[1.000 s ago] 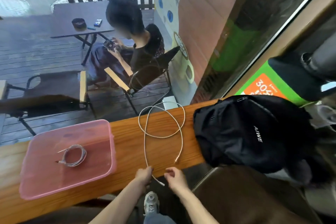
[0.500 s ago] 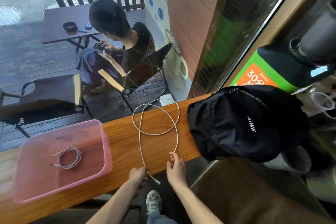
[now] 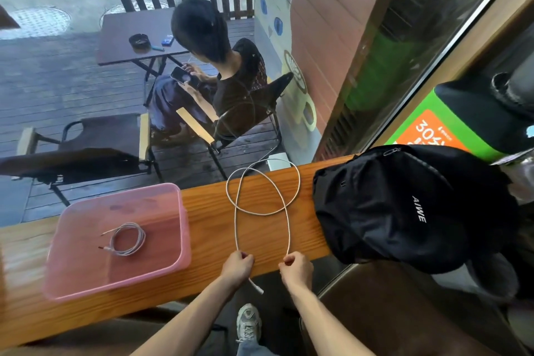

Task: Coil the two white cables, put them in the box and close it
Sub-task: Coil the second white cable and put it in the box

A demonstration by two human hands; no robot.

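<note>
Lower centre: your left hand (image 3: 237,268) and right hand (image 3: 295,268) each pinch the loose cable (image 3: 289,228).
Axis: its loop runs away up-frame.

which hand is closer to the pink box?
Left. The left hand grips the white cable at the counter's near edge, just right of the pink box. The right hand pinches the cable further right, beyond the left hand.

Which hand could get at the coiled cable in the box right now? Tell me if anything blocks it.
Probably the left hand: the box is open beside it and nothing covers the coiled cable, though it must first drop the loose cable.
</note>
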